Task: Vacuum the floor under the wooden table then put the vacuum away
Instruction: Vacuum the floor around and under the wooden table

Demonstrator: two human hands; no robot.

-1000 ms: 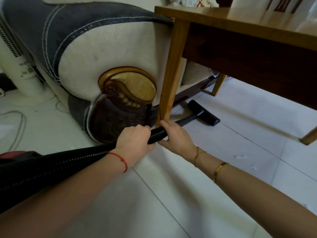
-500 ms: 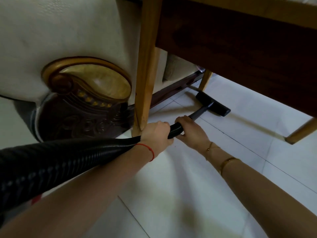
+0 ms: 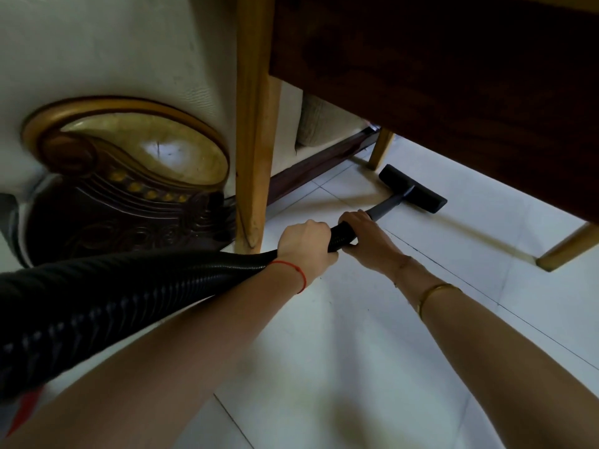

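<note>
Both my hands are wrapped tight around the vacuum: my left hand curls over the ribbed black hose, my right hand just ahead of it, fingers closed where the hose meets the smooth grey wand. A thin red string circles my left wrist, a slim gold bangle my right. The corrugated hose sweeps back toward seven o'clock, thick and blurred beside my forearm. Under my arms lies the floor, pale glossy tiles with fine dark seams. At eleven o'clock from my hands the near table leg stands upright, light squared wood, tapering to the tile. Left of it, at nine o'clock, sits a sofa arm's carved dark wooden scroll with a polished golden oval, cream upholstery above. Beyond my right hand, at one o'clock, the flat black nozzle rests on the tiles under the wooden table, whose dark underside fills the upper right.
</note>
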